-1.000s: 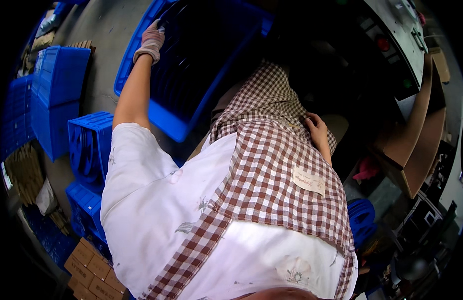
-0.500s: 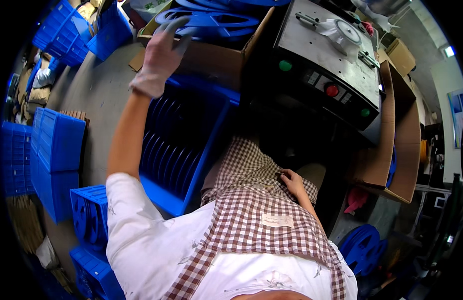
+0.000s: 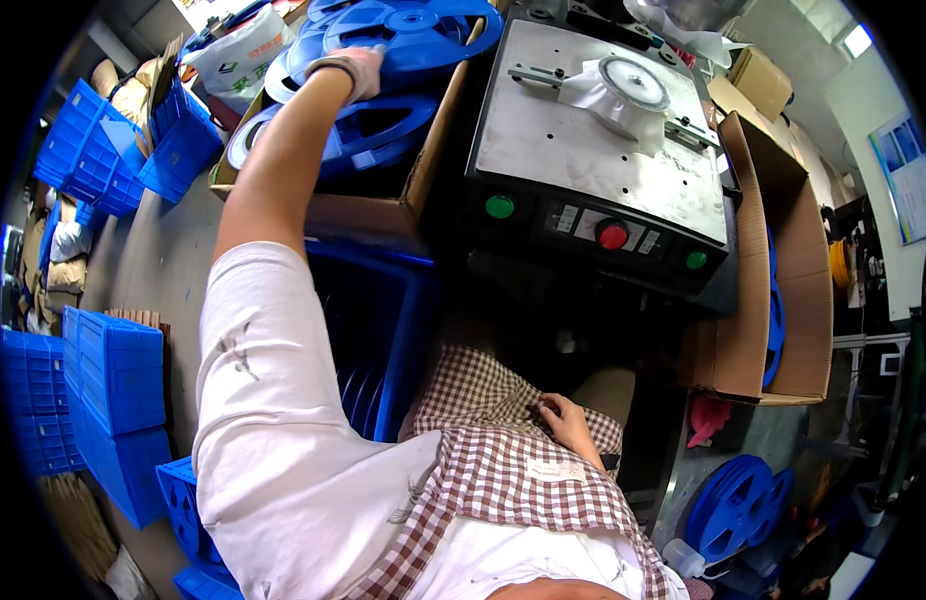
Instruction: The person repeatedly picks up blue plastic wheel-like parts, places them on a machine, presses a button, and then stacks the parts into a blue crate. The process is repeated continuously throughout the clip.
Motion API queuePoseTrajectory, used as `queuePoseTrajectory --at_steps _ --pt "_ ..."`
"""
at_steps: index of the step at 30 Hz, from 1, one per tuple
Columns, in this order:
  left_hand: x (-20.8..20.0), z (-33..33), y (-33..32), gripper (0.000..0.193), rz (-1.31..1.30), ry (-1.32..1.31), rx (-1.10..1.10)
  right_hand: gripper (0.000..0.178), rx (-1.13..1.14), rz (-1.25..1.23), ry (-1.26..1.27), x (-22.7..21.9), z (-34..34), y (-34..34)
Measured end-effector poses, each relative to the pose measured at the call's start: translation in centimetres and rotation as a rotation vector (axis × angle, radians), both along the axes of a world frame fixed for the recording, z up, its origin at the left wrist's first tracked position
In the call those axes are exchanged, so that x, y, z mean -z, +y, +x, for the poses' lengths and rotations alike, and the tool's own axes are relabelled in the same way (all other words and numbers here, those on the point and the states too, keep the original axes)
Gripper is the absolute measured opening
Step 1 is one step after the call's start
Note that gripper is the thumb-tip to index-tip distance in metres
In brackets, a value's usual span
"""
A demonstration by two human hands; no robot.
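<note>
Steel-topped machine [image 3: 603, 150] fills the upper centre. Left of it, blue reels [image 3: 383, 110] are heaped in a cardboard box [image 3: 423, 180]; the topmost could be dragged off. The gloved left hand [image 3: 355, 68] is laid on it, finger spread unclear. The right hand [image 3: 568, 425] is rested, loosely curled, on the checked apron [image 3: 503, 470].

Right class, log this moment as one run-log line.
left hand: gloved, on blue reel in cardboard box | right hand: resting on checked apron

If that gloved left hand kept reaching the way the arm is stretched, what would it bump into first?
The left hand already rests on a blue reel at the top of the stack in the cardboard box. Going straight on, it would likely slide across that reel toward its hub, though depth is hard to judge.
</note>
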State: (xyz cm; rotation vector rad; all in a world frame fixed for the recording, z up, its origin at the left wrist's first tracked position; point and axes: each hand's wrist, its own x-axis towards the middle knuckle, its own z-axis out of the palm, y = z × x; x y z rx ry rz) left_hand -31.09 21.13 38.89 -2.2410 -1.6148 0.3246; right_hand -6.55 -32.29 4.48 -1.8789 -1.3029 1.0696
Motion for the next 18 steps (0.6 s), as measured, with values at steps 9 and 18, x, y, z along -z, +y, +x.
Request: queuePoseTrajectory --at_steps 9,18 --pt "-2.0 -5.6 -1.0 0.069 -0.095 0.109 0.063 0.032 0.055 -0.208 0.215 0.7 -1.9 -0.8" --pt "-3.4 -6.2 -7.5 0.078 -0.088 -0.118 0.058 0.031 0.052 -0.193 0.275 0.4 -3.2 -2.9"
